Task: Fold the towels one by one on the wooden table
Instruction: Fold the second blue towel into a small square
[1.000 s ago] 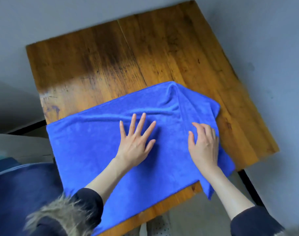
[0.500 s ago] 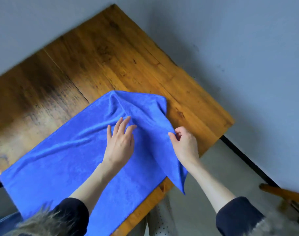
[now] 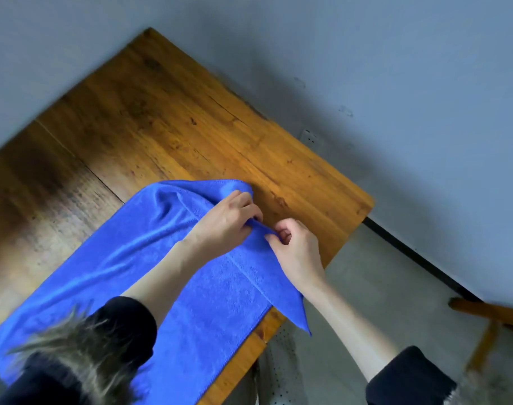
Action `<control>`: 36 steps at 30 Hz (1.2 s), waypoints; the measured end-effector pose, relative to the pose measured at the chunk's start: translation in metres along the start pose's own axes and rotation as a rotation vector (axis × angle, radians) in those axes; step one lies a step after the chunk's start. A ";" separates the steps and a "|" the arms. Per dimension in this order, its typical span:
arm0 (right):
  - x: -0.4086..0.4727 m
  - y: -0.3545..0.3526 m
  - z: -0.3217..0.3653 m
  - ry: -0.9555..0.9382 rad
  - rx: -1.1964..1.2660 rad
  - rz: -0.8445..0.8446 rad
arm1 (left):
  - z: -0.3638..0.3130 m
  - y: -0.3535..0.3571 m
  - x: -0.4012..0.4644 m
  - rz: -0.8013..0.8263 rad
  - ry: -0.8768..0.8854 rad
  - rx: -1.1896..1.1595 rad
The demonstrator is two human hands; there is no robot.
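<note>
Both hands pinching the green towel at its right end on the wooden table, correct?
Not quite: the towel is blue, not green. The head view shows the left hand and right hand both pinching it at its right end on the wooden table.

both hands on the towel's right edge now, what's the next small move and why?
Probably lift that edge and carry it left across the towel. The left hand and right hand both pinch the bunched right edge of the blue towel, the rest lies spread on the wooden table, and one corner hangs off the near edge.
</note>
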State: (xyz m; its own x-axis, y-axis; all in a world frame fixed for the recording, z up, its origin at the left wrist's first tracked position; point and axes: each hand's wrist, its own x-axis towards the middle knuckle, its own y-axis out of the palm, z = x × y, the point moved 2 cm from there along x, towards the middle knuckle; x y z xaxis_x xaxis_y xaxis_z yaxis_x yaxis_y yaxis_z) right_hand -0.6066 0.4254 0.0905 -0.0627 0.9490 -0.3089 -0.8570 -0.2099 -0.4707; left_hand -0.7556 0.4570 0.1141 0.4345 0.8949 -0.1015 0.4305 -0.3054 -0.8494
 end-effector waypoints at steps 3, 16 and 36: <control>0.004 0.002 -0.010 0.051 -0.114 0.106 | 0.000 -0.006 0.004 -0.057 -0.006 0.035; 0.054 -0.078 -0.028 0.141 -0.229 -0.085 | 0.011 -0.053 0.036 -0.228 0.064 0.237; 0.149 -0.144 0.034 -0.008 -0.648 -0.354 | 0.058 -0.127 0.083 -0.372 -0.244 0.398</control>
State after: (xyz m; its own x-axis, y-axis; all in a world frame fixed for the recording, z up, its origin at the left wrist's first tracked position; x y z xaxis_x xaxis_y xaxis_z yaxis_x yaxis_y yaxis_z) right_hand -0.5101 0.6051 0.1408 0.1562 0.9868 -0.0431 -0.3524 0.0149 -0.9357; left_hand -0.8201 0.5890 0.1841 0.0970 0.9816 0.1645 0.1692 0.1466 -0.9746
